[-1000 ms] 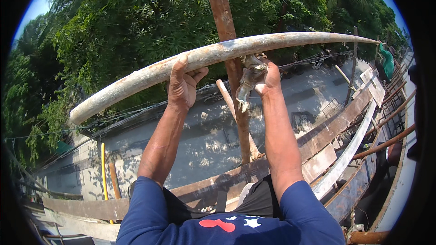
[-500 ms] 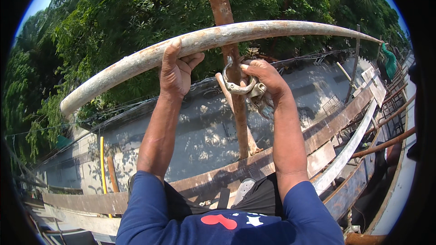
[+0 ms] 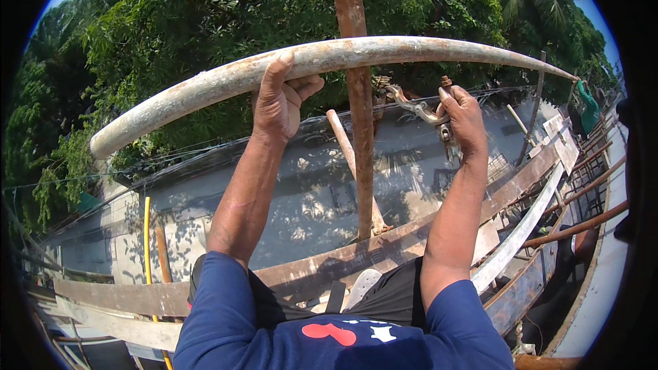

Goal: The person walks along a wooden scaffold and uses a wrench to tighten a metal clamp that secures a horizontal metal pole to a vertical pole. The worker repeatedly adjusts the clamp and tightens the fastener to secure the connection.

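A long, weathered grey scaffold pipe [image 3: 205, 82] lies across the view at chest height, passing in front of a rusty upright pipe [image 3: 359, 130]. My left hand [image 3: 279, 99] supports it from below, with the thumb pressed on its near side and the fingers beneath. To the right of the upright, my right hand [image 3: 465, 118] grips a metal scaffold clamp [image 3: 430, 114]. One jaw of the clamp swings out to the left, apart from the upright, and a rusty bolt and nut show above my thumb. Part of the clamp is hidden by my fingers.
Brown planks [image 3: 301, 277] run below me, with a sunlit paved strip [image 3: 301, 192] further down. A shorter diagonal pipe [image 3: 349, 151] stands behind the upright. Rusty bars [image 3: 579, 226] are on the right. Green fabric [image 3: 587, 106] hangs near the pipe's far end. Trees fill the background.
My right hand has moved right with the clamp, away from the upright, and the clamp has turned. My left hand has shifted slightly right relative to the pipe.
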A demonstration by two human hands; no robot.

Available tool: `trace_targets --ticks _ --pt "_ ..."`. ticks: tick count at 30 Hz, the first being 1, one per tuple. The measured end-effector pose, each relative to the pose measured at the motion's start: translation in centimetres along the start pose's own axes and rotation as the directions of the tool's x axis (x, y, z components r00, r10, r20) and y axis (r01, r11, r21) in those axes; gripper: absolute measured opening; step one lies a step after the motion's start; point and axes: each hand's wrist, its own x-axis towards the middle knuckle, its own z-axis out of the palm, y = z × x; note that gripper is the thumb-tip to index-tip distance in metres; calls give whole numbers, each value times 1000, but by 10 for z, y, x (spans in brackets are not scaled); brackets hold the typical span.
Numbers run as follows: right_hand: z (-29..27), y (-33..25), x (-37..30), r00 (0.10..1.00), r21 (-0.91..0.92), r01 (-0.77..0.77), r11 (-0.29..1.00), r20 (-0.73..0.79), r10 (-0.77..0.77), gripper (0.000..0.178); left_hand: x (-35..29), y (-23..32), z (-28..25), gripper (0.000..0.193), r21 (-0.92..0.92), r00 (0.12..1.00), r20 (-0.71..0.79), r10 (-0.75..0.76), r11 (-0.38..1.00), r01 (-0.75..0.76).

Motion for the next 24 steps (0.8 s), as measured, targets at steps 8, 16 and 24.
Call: trace_targets --ticks 8,16,24 --pt "79 21 26 636 -467 527 710 -338 -694 14 2 -4 -1 50 -36 1000 -8 15 999 -15" --pt "123 -5 28 380 -615 661 430 -219 -899 20 2 -3 2 48 -73 999 -49 -14 997 10" --pt "123 -8 26 255 -711 692 128 74 -964 21 2 4 7 46 -38 999 -31 7 999 -8"
